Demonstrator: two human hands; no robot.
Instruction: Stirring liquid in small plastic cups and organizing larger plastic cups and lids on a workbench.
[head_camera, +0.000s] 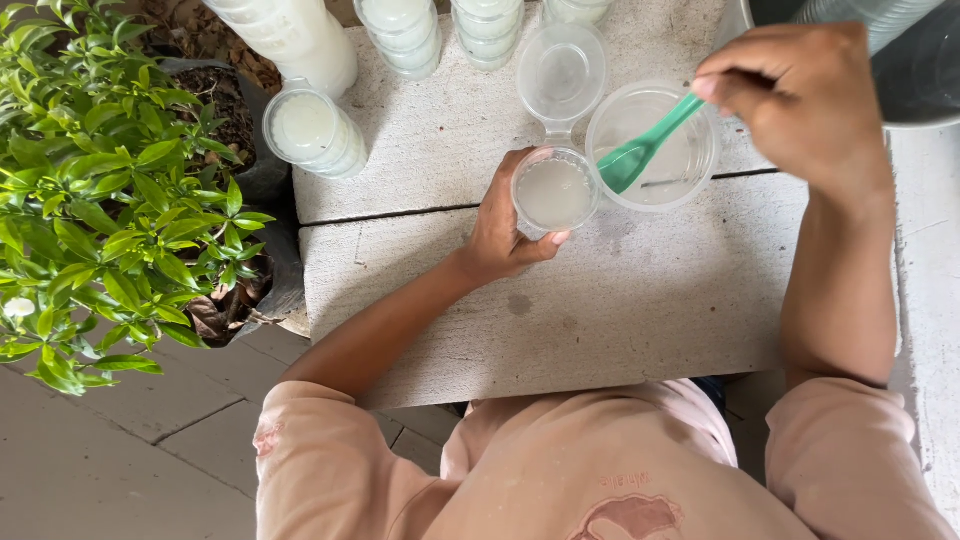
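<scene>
The left hand (505, 232) is clamped around a small cup (553, 192) of cloudy liquid on the slab (600, 300). Just right of the cup, the right hand (800, 95) pinches a green spoon (640, 148) dipping into a bowl (655, 145).

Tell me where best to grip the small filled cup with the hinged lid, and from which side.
Probably grip the small cup round its side wall from the near left, as the left hand does: its hinged lid lies open on the far side, the spoon and tub crowd the right.
</scene>
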